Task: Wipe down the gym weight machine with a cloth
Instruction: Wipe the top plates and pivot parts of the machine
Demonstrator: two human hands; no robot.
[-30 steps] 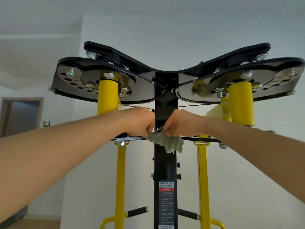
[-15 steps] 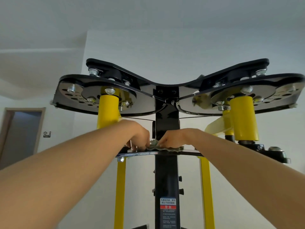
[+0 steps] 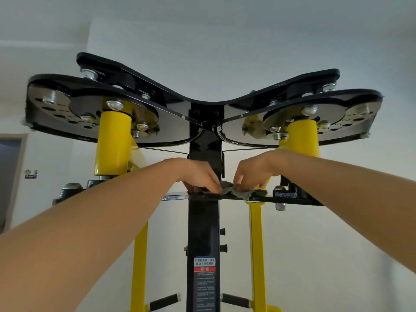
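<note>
A black and yellow weight machine rises before me, its black centre post (image 3: 203, 228) topped by wide black cam plates (image 3: 171, 129). A grey-green cloth (image 3: 238, 191) lies crumpled on the flat black crossplate (image 3: 290, 201) in front of the post. My left hand (image 3: 199, 176) rests on the cloth's left end with fingers bent down over it. My right hand (image 3: 253, 174) pinches the cloth's right part with its fingertips. Both arms reach up from below.
Yellow cylinders (image 3: 113, 143) hang under each cam plate, and yellow uprights (image 3: 256, 255) flank the post. Black adjustment knobs (image 3: 222, 231) and a warning label (image 3: 204, 266) sit on the post. Short black handles (image 3: 165, 301) stick out low down. A doorway (image 3: 9, 176) is at far left.
The cloth hung below the crossplate a second ago; it now lies on top of it. My hands have spread slightly apart, and the view has tilted further upward.
</note>
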